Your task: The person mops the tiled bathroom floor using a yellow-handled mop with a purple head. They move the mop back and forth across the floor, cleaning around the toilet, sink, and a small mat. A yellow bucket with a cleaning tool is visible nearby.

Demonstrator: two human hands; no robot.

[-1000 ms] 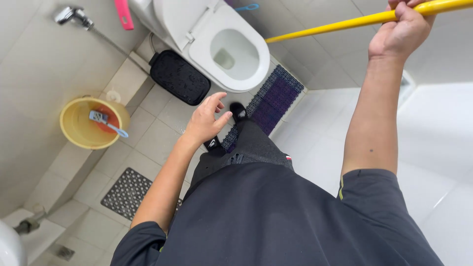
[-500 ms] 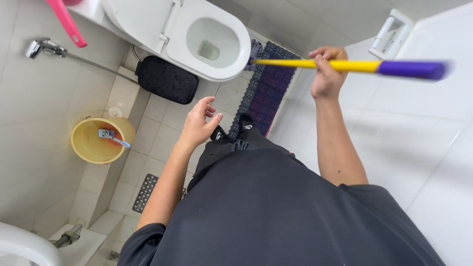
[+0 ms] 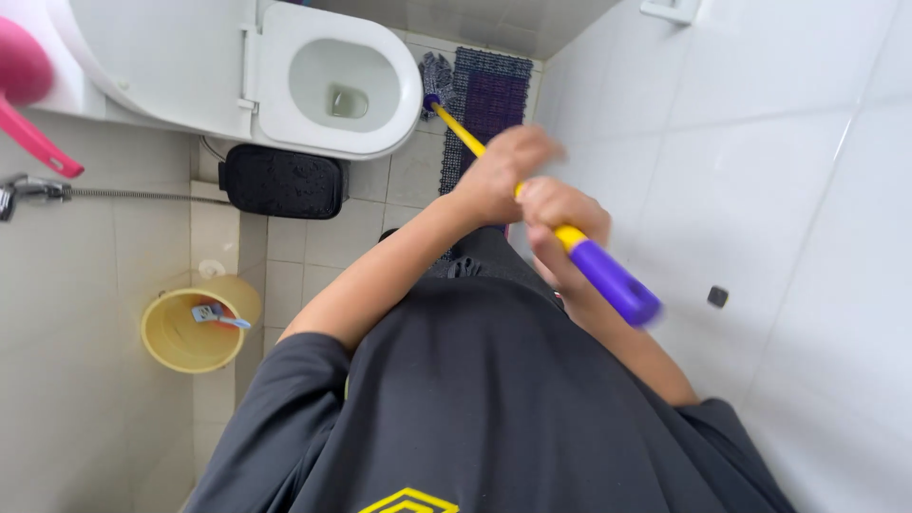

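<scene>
A mop with a yellow shaft (image 3: pixel 465 136) and a purple grip end (image 3: pixel 617 285) slants from my chest down to the floor. Its grey stringy head (image 3: pixel 436 73) rests on the tiles beside the toilet bowl (image 3: pixel 332 85). My left hand (image 3: pixel 499 171) is wrapped around the shaft higher up the floor side. My right hand (image 3: pixel 556 223) grips the shaft just below the purple end. Both hands are blurred by motion.
A dark purple mat (image 3: pixel 489 104) lies by the white tiled wall (image 3: pixel 760 190). A black pedal bin (image 3: pixel 282 180) stands in front of the toilet. A yellow bucket (image 3: pixel 190 328) holds a brush. A spray hose (image 3: pixel 57 192) hangs at left, a pink handle (image 3: pixel 33 138) above it.
The mop swung from level in the air down to the floor by the toilet. My left hand, free before, now grips the shaft. The view tilted further down.
</scene>
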